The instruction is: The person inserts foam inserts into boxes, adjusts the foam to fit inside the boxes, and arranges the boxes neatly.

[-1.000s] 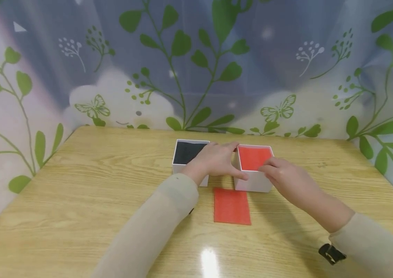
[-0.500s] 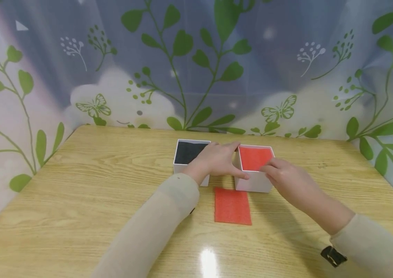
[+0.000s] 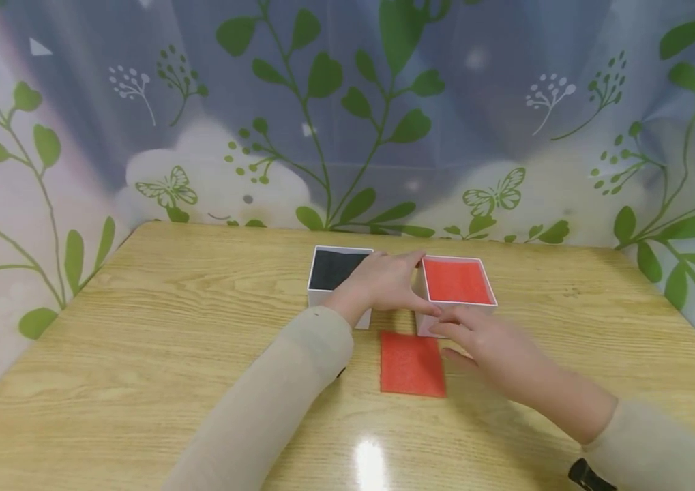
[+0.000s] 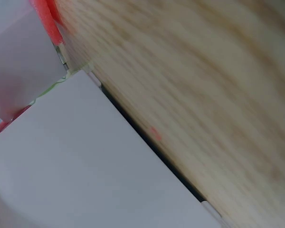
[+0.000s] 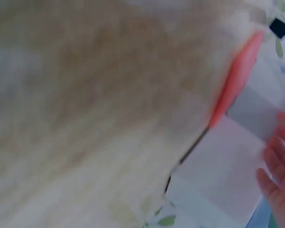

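Observation:
Two white boxes stand side by side in the head view. The left box [image 3: 316, 298] has a black sheet [image 3: 335, 271] at its top, and the right box [image 3: 425, 325] a red sheet [image 3: 456, 281]. My left hand [image 3: 384, 283] lies between them, thumb and forefinger spread along the right box's left side, touching it. In front of that box, my right hand [image 3: 497, 349] hangs with loosely extended fingers and holds nothing. A red square sheet [image 3: 412, 368] lies flat on the table before it. The right wrist view shows this red sheet [image 5: 237, 78] blurred beside right-hand fingers [image 5: 275, 178].
The wooden table [image 3: 200, 307] reaches back to a leaf-patterned curtain [image 3: 347, 136]. In the left wrist view, a large white box wall [image 4: 85, 166] takes up the lower left. A black strap [image 3: 589, 474] shows by the right sleeve [image 3: 648, 436].
My right hand has come off the right box's front right rim and moved left and toward me, its fingers loosening. The left hand, boxes and loose red sheet stay put.

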`<state>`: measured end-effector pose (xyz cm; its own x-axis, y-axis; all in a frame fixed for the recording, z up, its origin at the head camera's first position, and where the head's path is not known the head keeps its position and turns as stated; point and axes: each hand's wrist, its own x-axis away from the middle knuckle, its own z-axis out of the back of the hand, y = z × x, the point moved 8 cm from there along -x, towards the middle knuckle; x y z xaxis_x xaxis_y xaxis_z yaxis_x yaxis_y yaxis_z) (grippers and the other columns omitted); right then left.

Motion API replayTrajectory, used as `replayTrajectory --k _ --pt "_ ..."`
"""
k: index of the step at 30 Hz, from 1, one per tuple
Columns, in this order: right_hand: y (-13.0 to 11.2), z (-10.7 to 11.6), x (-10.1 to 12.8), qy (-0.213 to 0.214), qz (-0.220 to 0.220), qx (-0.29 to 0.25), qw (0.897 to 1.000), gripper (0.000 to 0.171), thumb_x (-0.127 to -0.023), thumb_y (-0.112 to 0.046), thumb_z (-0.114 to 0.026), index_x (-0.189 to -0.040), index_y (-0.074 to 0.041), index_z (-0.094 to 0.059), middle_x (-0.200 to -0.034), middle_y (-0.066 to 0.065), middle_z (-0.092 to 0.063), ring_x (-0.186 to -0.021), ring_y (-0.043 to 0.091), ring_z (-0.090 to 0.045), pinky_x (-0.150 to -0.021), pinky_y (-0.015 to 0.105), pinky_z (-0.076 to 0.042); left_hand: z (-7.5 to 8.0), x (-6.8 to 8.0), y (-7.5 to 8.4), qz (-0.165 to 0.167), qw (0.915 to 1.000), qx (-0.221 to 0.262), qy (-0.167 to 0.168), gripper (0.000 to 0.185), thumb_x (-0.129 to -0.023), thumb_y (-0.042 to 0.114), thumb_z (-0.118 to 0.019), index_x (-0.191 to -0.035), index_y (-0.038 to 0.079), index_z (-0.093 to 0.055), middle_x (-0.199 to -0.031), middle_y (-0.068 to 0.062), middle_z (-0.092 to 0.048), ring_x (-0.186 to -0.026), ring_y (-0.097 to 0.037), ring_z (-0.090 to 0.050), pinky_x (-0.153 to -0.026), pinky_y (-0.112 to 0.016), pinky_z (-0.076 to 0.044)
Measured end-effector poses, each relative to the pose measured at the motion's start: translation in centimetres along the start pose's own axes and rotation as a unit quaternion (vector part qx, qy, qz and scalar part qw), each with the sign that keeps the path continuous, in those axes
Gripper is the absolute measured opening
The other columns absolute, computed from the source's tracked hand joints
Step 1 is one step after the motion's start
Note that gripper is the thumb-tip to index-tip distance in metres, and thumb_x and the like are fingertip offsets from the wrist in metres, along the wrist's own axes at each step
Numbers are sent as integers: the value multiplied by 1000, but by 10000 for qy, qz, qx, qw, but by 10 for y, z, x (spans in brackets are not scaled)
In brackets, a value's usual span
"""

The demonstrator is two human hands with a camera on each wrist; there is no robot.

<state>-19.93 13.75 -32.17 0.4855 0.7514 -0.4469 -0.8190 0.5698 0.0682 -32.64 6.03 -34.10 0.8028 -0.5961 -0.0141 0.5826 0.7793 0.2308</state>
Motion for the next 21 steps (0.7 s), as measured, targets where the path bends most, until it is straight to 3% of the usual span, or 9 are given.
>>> replayTrajectory --k 3,7,14,17,21 --pt "-7 -19 2 -758 -129 -98 9970 44 -74 -18 -79 -112 -1 -63 -111 10 -58 -102 25 -58 -78 37 -53 0 0 0 -8 10000 -33 39 105 -68 75 -60 -147 14 -28 -131 8 -53 -118 -15 -50 -107 -41 -24" --pt "-12 -42 5 -1716 -454 -344 9835 53 -83 -33 -70 -124 -3 -56 -124 11 -53 -113 26 -51 -88 40 -48 0 0 -1 2 10000 -26 45 104 -68 74 -61 -147 15 -28 -132 8 -52 -118 -15 -49 -107 -41 -24" --pt "-16 -60 0 -2353 -733 -896 9650 69 -87 -47 -60 -138 -4 -43 -140 13 -41 -127 31 -39 -102 45 -36 1 0 0 -41 9999 6 103 103 -68 74 -61 -146 14 -30 -130 9 -53 -117 -13 -50 -106 -41 -26" --pt "-16 -66 -1 -2652 -892 -1099 9538 72 -88 -49 -58 -142 -5 -38 -144 14 -36 -130 34 -35 -104 47 -32 1 0 0 -59 9999 28 113 102 -68 73 -62 -145 13 -31 -130 9 -53 -117 -13 -50 -106 -41 -26" --pt "-14 -67 -1 -2780 -1012 -1251 9470 73 -88 -48 -58 -142 -4 -37 -145 17 -34 -132 35 -32 -104 48 -31 2 0 2 -38 9999 61 71 102 -68 72 -62 -146 13 -31 -131 9 -53 -118 -14 -50 -106 -42 -25"
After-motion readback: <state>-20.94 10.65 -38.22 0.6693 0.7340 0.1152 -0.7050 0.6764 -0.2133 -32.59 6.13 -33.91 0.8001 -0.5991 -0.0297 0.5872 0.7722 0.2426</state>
